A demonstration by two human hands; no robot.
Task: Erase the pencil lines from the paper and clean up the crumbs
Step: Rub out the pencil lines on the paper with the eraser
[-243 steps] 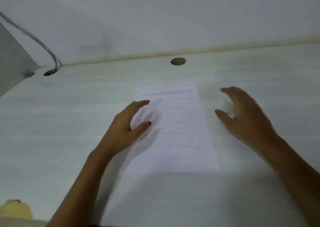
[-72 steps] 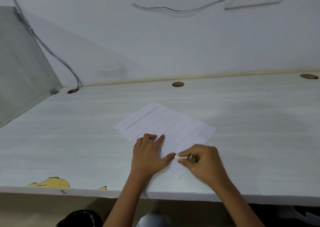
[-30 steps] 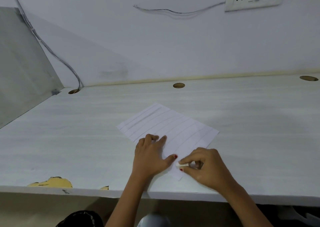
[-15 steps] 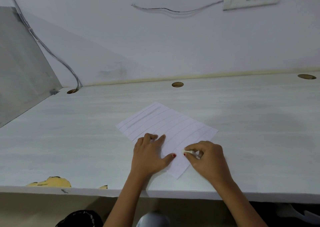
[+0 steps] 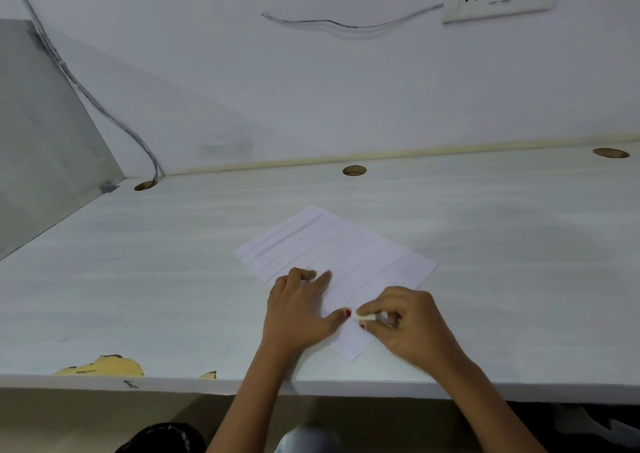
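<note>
On the pale wood-grain desk (image 5: 485, 245), the white pencil-lined paper sheet (image 5: 346, 248) lay beneath both hands. The left hand (image 5: 298, 310) pressed it down open-palmed; the right hand (image 5: 408, 324) pinched a small white eraser (image 5: 363, 317) beside the left thumb. Hard rubbing might crumple the unpinned near corner.

Right hand (image 5: 405, 321) slid nearer, eraser (image 5: 364, 317) back beside left thumb (image 5: 341, 317)
</note>
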